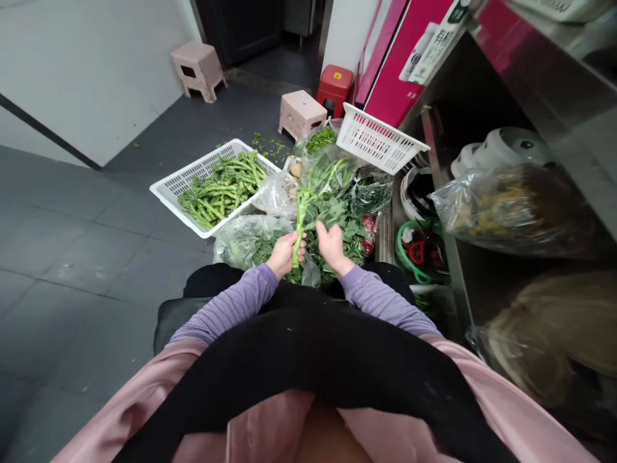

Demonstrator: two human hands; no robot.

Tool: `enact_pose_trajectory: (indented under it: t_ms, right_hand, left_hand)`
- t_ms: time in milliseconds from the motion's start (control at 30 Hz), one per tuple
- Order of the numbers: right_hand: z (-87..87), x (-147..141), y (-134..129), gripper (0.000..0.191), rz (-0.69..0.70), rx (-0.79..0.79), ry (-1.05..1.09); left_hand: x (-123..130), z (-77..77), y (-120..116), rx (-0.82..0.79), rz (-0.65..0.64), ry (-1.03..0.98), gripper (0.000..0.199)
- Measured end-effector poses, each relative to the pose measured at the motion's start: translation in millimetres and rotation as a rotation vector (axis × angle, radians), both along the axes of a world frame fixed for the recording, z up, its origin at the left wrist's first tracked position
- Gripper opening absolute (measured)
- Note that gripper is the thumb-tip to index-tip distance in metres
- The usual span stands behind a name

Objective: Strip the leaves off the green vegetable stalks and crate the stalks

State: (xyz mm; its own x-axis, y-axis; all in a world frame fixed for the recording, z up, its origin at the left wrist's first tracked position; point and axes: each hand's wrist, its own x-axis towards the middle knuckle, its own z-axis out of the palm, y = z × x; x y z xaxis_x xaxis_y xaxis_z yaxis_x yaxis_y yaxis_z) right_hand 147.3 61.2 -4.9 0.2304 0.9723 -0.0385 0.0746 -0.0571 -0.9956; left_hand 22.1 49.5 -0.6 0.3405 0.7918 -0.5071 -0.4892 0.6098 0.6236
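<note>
My left hand is closed around the lower part of a thick green leafy-vegetable stalk, which stands upright with its top pointing away from me. To its right is my right hand, fingers curled in and thumb raised, close to the green leaves; whether it pinches a leaf is hidden. Below both hands lies a heap of loose leaves and clear plastic bags. Beyond my left hand, a white slotted basket holds many trimmed green stalks.
Another white basket leans tilted beyond the leaves. Two pink stools and a red stool stand farther off. At right, a metal shelf holds a plastic bag of yellowish contents. A green basket sits beside it.
</note>
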Motion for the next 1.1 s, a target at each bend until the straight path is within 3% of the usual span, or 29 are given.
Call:
enact_pose_trajectory:
  t_ms: [133, 200, 300, 400, 467, 533, 600, 733, 833, 933, 1000, 1100]
  right_hand:
    - [-10.6, 4.2, -28.3, 0.035, -0.028, 0.146, -0.452]
    - [-13.7, 9.5, -34.5, 0.038, -0.04, 0.164, -0.56]
    - [-18.1, 24.2, -28.1, 0.035, -0.017, 0.16, -0.662]
    - [-24.6, 51.0, -4.2, 0.033, -0.087, -0.153, -0.706]
    - [-28.1, 70.1, 13.8, 0.036, -0.047, -0.419, -0.665]
    - [-27.7, 79.9, 26.1, 0.04, 0.013, -0.543, -0.615]
    - [-21.9, 73.9, 30.7, 0.041, 0.051, -0.465, -0.583]
    - [0.0, 27.1, 23.7, 0.034, 0.177, -0.05, -0.585]
    - [9.8, -3.4, 8.4, 0.03, 0.265, 0.176, -0.784]
    - [5.4, -8.8, -8.0, 0.026, 0.464, 0.351, -0.844]
    - [-1.0, 3.4, -9.8, 0.026, 0.382, 0.211, -0.839]
    - [-3.8, 33.3, 4.7, 0.033, 0.023, -0.232, -0.798]
  left_hand:
    - [6.2, -7.6, 3.1, 0.001, 0.026, 0.108, 0.02]
    - [7.7, -13.8, 5.4, 0.031, 0.028, 0.181, 0.016]
    - [6.5, -23.4, 12.4, 0.045, 0.178, 0.41, 0.013]
    - [3.6, -29.9, 18.4, 0.184, 0.212, 0.588, 0.018]
    - [2.0, -32.3, 18.7, 0.329, 0.171, 0.69, 0.025]
    - [0.5, -34.4, 16.3, 0.444, 0.168, 0.834, 0.03]
    - [-0.9, -36.1, 12.6, 0.553, 0.186, 0.994, 0.032]
    - [0.7, -36.7, 5.6, 0.698, 0.152, 1.133, 0.034]
    - [4.8, -33.4, 6.3, 0.572, 0.129, 0.96, 0.029]
    - [3.6, -25.5, 12.5, 0.257, 0.161, 0.584, 0.021]
    - [-1.8, -17.2, 15.1, 0.108, 0.112, 0.292, 0.021]
    - [-10.8, -4.6, 11.1, 0.058, -0.116, -0.057, 0.025]
